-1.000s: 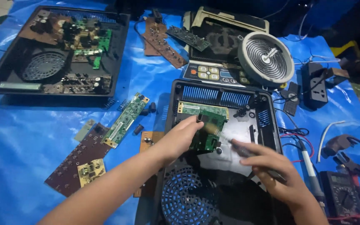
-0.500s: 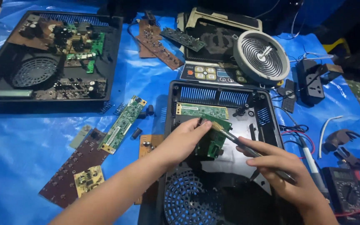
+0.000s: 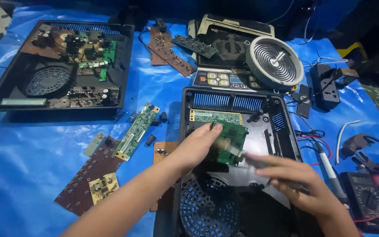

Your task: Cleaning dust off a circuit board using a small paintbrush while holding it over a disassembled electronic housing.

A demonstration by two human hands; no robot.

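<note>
My left hand [image 3: 195,149] grips a small green circuit board [image 3: 230,142], tilted up inside an open black appliance case [image 3: 235,98]. My right hand [image 3: 301,184] holds a thin grey brush-like tool [image 3: 253,160] whose blurred tip touches the board's face. A second, narrow green board [image 3: 216,116] lies in the case behind it. A round black fan grille [image 3: 209,210] fills the case's near end, below both hands.
A second open case with boards [image 3: 62,66] sits at the far left. Loose boards [image 3: 137,131], [image 3: 88,175] lie on the blue tarp. A round heating coil [image 3: 278,61], a soldering iron [image 3: 330,175], a multimeter [image 3: 367,199], pliers and a power strip [image 3: 330,87] crowd the right side.
The brush tip has swept down across the green board and my right hand has pulled slightly nearer. My left hand keeps the board tilted in the case.
</note>
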